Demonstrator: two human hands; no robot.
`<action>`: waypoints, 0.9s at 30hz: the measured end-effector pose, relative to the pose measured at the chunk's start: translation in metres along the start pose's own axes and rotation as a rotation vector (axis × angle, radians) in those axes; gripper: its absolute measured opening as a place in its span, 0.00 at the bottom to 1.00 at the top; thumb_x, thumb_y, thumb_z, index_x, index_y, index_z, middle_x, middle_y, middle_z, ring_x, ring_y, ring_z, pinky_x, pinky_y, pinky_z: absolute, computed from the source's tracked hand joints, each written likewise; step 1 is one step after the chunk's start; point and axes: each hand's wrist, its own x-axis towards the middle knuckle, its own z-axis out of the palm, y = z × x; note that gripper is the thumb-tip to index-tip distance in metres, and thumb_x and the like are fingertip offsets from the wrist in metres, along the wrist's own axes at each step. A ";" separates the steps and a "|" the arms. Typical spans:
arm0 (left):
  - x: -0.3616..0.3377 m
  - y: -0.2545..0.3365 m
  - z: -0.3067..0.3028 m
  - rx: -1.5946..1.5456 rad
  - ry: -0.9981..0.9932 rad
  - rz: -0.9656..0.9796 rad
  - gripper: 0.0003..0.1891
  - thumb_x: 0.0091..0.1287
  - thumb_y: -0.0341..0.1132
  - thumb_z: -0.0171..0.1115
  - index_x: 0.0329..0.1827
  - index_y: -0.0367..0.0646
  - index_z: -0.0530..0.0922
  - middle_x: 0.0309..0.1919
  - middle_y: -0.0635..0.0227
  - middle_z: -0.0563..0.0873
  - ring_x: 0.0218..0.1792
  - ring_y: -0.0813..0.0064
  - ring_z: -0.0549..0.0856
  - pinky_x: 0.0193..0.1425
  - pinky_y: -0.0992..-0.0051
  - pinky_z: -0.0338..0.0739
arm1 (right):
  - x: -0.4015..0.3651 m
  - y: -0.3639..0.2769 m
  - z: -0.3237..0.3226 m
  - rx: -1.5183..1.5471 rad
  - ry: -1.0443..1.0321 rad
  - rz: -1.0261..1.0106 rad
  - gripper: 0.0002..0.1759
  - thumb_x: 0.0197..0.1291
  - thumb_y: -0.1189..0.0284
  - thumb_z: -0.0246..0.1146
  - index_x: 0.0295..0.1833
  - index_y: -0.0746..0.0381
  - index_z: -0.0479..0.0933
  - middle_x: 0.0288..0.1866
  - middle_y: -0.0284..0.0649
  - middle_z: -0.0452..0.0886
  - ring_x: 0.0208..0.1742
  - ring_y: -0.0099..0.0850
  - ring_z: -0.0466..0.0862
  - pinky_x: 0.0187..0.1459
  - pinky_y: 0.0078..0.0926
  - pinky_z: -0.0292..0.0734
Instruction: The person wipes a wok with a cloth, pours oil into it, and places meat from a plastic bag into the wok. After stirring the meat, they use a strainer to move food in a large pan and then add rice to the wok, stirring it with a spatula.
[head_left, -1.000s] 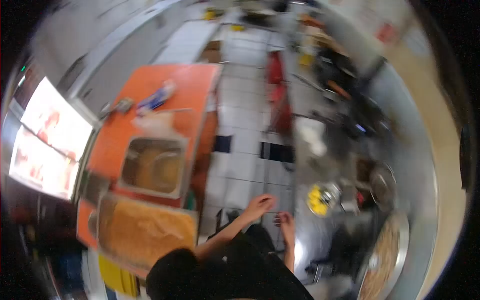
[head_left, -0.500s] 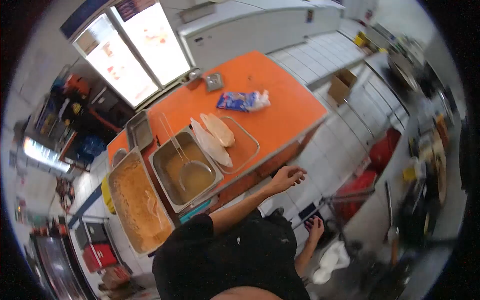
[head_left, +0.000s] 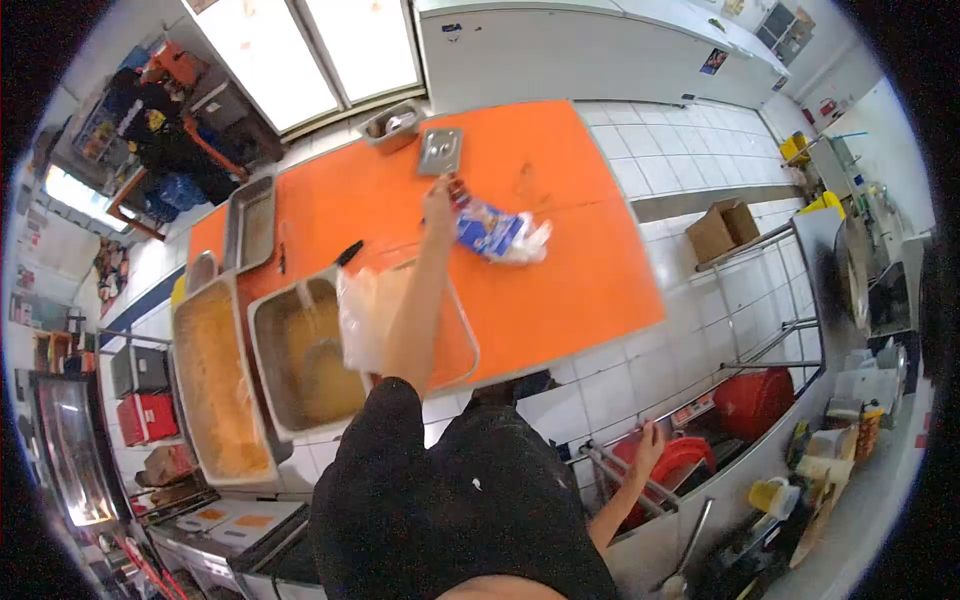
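Note:
My left hand (head_left: 440,197) reaches far across the orange table (head_left: 570,290) and touches the left end of a blue and white plastic bag (head_left: 497,233). Whether its fingers grip the bag is unclear. My forearm passes over a glass tray (head_left: 462,350) holding pale flat fillets (head_left: 362,315). My right hand (head_left: 650,440) hangs low at my side, fingers loose, next to a metal rack rail (head_left: 612,468) and holding nothing.
A steel pan of yellowish liquid (head_left: 300,365) and a long pan of orange crumbs (head_left: 212,380) sit at the table's near left. A small steel tin (head_left: 440,150) and an empty steel tray (head_left: 252,218) lie farther back. Red tubs (head_left: 755,405) and a cardboard box (head_left: 725,230) stand on the floor.
My left hand rose from beside the table's near edge and stretched across to the blue bag. My right hand stayed low by the rack. The view swung toward the table.

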 end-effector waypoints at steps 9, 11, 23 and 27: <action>0.283 -0.017 -0.121 -0.178 0.163 0.032 0.19 0.73 0.50 0.45 0.36 0.44 0.75 0.28 0.69 0.79 0.29 0.71 0.78 0.30 0.69 0.77 | 0.001 0.011 -0.008 -0.088 0.289 0.403 0.19 0.64 0.61 0.59 0.53 0.63 0.74 0.35 0.39 0.81 0.31 0.28 0.82 0.25 0.22 0.75; 0.304 0.009 -0.098 -0.034 0.496 0.029 0.20 0.72 0.50 0.44 0.43 0.41 0.74 0.35 0.64 0.80 0.34 0.67 0.80 0.36 0.66 0.80 | 0.008 0.024 -0.027 -0.104 0.267 0.455 0.20 0.65 0.60 0.58 0.53 0.64 0.73 0.34 0.39 0.81 0.31 0.29 0.82 0.23 0.22 0.74; 0.281 -0.041 -0.073 0.463 -0.040 -0.069 0.20 0.66 0.47 0.56 0.51 0.39 0.72 0.45 0.62 0.75 0.41 0.62 0.78 0.48 0.62 0.74 | 0.047 0.003 -0.001 -0.431 0.404 0.293 0.16 0.60 0.67 0.59 0.46 0.69 0.76 0.37 0.46 0.82 0.36 0.34 0.82 0.38 0.34 0.75; 0.193 -0.110 -0.037 0.640 -0.062 -0.150 0.17 0.67 0.46 0.56 0.47 0.40 0.73 0.39 0.65 0.75 0.37 0.66 0.77 0.44 0.66 0.74 | 0.027 0.021 -0.014 -0.499 0.462 0.382 0.15 0.57 0.64 0.59 0.43 0.65 0.79 0.38 0.53 0.82 0.42 0.50 0.82 0.43 0.39 0.76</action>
